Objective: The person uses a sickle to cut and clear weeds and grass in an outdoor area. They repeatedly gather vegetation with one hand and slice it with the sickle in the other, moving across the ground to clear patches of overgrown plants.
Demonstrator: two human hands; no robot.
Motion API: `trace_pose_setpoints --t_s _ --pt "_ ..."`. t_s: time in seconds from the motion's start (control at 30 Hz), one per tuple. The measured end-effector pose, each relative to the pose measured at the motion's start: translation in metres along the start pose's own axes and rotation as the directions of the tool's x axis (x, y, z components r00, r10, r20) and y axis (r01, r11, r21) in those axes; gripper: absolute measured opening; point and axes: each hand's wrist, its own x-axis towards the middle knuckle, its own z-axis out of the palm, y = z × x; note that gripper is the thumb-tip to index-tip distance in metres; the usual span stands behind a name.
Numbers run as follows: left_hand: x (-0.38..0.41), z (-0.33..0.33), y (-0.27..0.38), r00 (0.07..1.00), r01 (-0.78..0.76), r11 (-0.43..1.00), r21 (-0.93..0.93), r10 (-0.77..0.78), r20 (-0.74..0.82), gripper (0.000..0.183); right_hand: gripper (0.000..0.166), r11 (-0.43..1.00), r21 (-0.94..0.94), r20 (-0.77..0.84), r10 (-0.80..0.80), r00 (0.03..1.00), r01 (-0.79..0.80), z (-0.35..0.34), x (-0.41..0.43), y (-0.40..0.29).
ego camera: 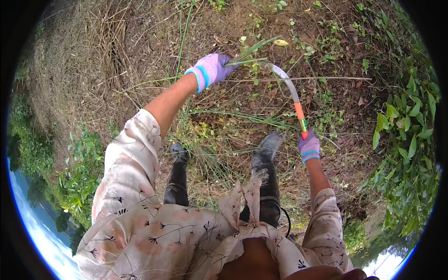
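My left hand (217, 70), in a purple-and-pink work glove with a turquoise band, is closed around a small bunch of green grass stems (253, 52). The stems stick out to the right of the fist. In my right hand (309, 145), gloved alike, is the handle of a sickle (300, 115). Its handle is red and orange with a green patch. The curved metal blade (285, 80) arcs up and left, its tip close to the grass stems; whether they touch I cannot tell.
Dark muddy boots (177, 175) (267, 164) stand on the ground below the hands. Cut green stalks (241, 117) lie across the soil before them. Leafy bushes grow at the right (413, 129) and left (82, 171). Dry straw (112, 45) lies at the upper left.
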Motion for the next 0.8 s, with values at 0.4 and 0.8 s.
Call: trace_pose_setpoints --t_s 0.4,0.8 --pt "-0.25 0.156 -0.09 0.731 -0.145 0.885 0.442 -0.206 0.651 0.048 0.015 0.894 -0.304 -0.351 0.216 0.911 -0.329 -0.083 -0.07 0.078" --pt "-0.289 0.008 -0.059 0.818 -0.071 0.799 0.597 -0.296 0.493 0.077 0.028 0.224 -0.236 0.262 0.952 0.16 -0.946 0.052 -0.59 0.138"
